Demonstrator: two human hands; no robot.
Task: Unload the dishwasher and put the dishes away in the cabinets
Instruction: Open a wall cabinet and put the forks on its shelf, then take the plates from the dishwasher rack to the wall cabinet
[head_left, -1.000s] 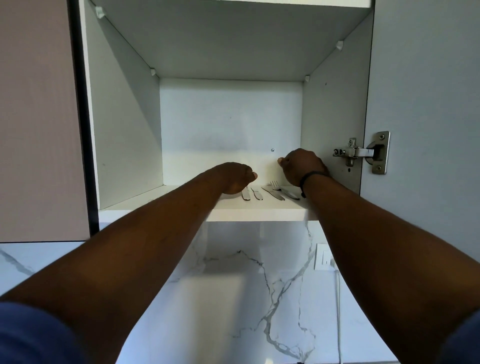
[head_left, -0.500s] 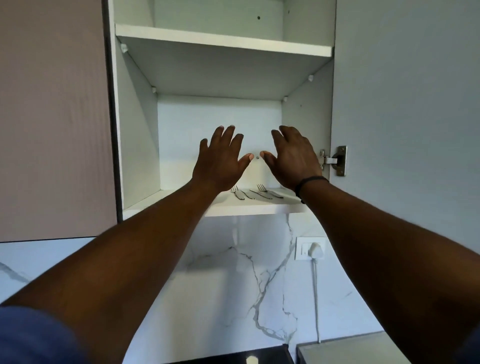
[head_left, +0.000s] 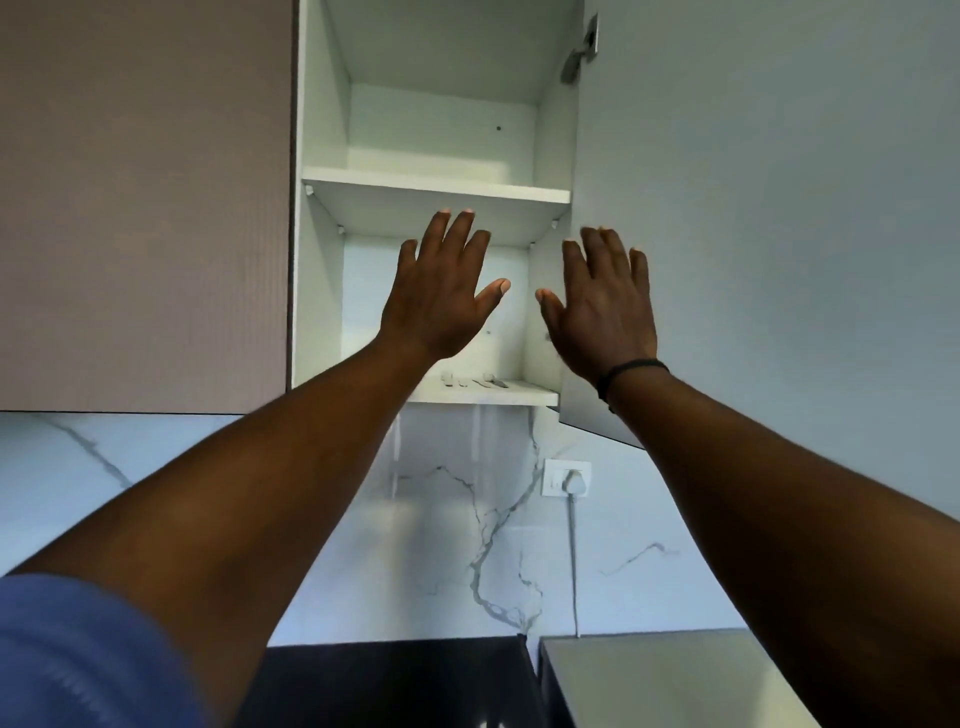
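Both hands are up with fingers spread flat, left hand and right hand, holding nothing. Thin shiny metal cutlery lies on the smooth white bottom shelf.

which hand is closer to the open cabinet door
Right. The right hand is raised with fingers spread right in front of the cabinet door's near edge, while the left hand is held up further left, in front of the cabinet opening.
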